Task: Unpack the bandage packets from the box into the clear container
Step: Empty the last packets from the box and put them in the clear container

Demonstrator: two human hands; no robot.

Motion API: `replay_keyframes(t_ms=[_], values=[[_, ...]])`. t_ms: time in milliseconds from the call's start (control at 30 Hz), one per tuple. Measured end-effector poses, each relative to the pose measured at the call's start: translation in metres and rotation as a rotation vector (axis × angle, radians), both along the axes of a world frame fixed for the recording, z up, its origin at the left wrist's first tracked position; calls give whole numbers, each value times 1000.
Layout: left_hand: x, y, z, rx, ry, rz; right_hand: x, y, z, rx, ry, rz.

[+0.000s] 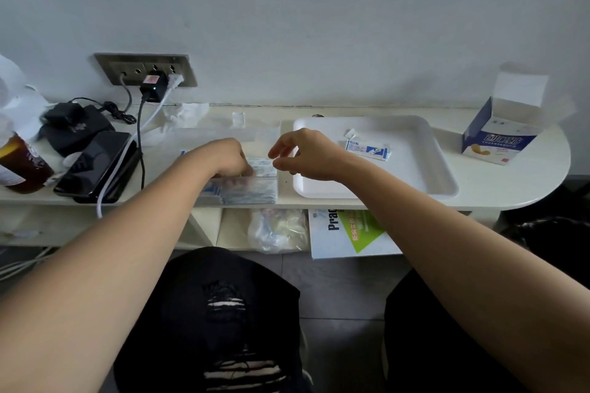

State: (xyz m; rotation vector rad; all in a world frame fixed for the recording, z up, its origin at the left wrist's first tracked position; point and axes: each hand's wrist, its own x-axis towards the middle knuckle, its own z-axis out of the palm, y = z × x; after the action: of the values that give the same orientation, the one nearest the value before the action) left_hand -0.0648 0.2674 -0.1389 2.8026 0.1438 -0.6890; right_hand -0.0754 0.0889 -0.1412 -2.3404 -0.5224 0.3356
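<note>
A clear container (255,137) stands on the shelf in front of me with white-and-blue bandage packets (252,193) stacked inside. My left hand (225,158) reaches down into it, fingers curled onto a packet (263,167) at the top of the stack. My right hand (301,155) hovers just right of the container, above the left edge of a white tray (421,169), fingers loosely curled and holding nothing. One bandage packet (368,150) lies on the tray. The blue-and-white bandage box (501,134) stands far right with its lid flap open.
Left of the container lie a black phone (95,166), a dark pouch (75,131), a brown bottle (22,166) and cables from a wall socket (147,72). A plastic bag (277,230) and a printed booklet (348,233) sit on the lower shelf.
</note>
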Motion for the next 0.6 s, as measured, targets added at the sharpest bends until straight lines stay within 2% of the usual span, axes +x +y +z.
replay_keyframes(t_ms=[100, 267, 333, 400, 500, 600], values=[[2, -1, 7, -65, -86, -4, 1, -8, -2, 78, 25, -24], [18, -42, 20, -144, -542, 21, 19, -48, -3, 114, 42, -164], [23, -70, 19, -222, -620, -34, 29, -73, -11, 76, 34, -283], [31, -104, 10, -273, -580, -128, 39, -103, -25, -44, -3, -402], [43, -140, -17, -266, -454, -217, 47, -136, -46, -271, -61, -458], [54, -160, -50, -223, -365, -247, 54, -153, -58, -323, -94, -445]])
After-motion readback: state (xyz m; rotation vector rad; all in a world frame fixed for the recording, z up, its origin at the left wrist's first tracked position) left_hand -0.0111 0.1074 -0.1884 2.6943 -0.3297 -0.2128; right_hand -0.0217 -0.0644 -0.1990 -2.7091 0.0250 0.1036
